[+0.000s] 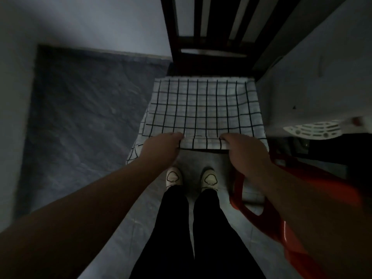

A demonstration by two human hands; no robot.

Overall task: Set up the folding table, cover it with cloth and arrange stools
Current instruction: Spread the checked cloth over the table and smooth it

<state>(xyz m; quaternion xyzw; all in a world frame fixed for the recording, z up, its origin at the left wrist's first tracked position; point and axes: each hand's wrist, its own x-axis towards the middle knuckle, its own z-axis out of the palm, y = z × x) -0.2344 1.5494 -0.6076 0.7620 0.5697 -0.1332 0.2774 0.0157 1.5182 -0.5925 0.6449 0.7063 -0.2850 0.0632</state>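
Dim room, seen from above. Grey floor (pixel 124 228) underfoot, with a dark crumpled sheet (pixel 90 109) spread over it from nine to eleven o'clock. Dark slatted wooden frame (pixel 203 35) at twelve o'clock, leaning or standing behind the work; whether part of a chair or something else, hard to say. Red plastic stool (pixel 285 224) low at four o'clock, partly behind the right forearm, well apart from its likely final place. White slotted plastic piece (pixel 316 128) at three o'clock, too blurred to name.

Dead centre, small counter fully hidden under a white cloth (pixel 201 109) ruled with black grid lines. Cloth draped flat over the top, hanging lower at the eight o'clock corner, so not yet square.

Soft, light and limp by the look of it: no stiffness, likely to slide on a smooth top and to bunch if pulled from one point only. Best taken along the near hem with two holds set apart, then drawn evenly.

Exactly so now: left hand (pixel 161 148) at seven o'clock of the cloth and right hand (pixel 244 152) at five o'clock, each grip closed on the folded near edge, fingers curled under the hem, knuckles up. Strip of hem stretched taut between the two. White shoes (pixel 174 176) just below, at six o'clock.
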